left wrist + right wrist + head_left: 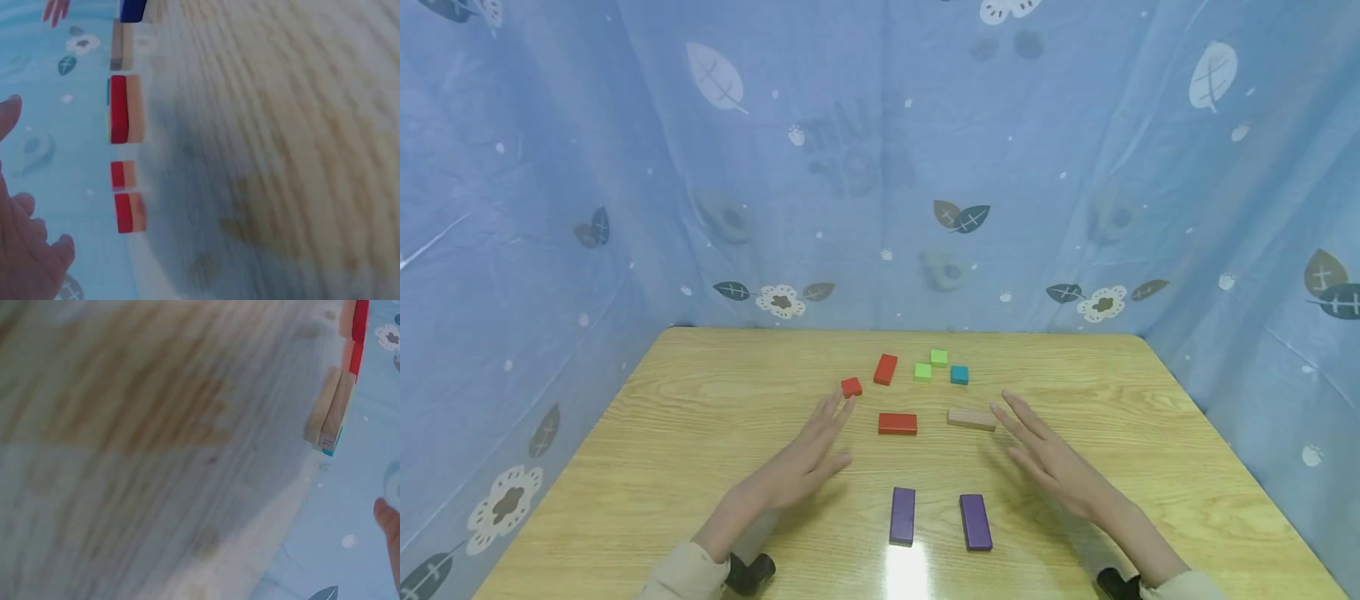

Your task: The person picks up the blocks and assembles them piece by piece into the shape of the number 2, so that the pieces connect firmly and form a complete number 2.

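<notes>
My left hand (797, 467) hovers over the table's left half with fingers extended and nothing held. Nearest its fingertips lies a small red block (852, 387). Opposite it, my right hand (1060, 471) is held above the table, fingers spread and bare. Its fingertips are near the end of a plain wooden block (972, 419). Between the hands lies a long red block (897, 424), with another red block (885, 369) farther back. Two purple blocks, a left one (902, 516) and a right one (975, 522), lie closer to me.
Toward the back of the wooden table (715, 375) are two light green blocks, one in front (922, 372) and one behind (938, 357), beside a blue block (959, 375). A blue patterned curtain (880, 167) surrounds the table at the back and sides.
</notes>
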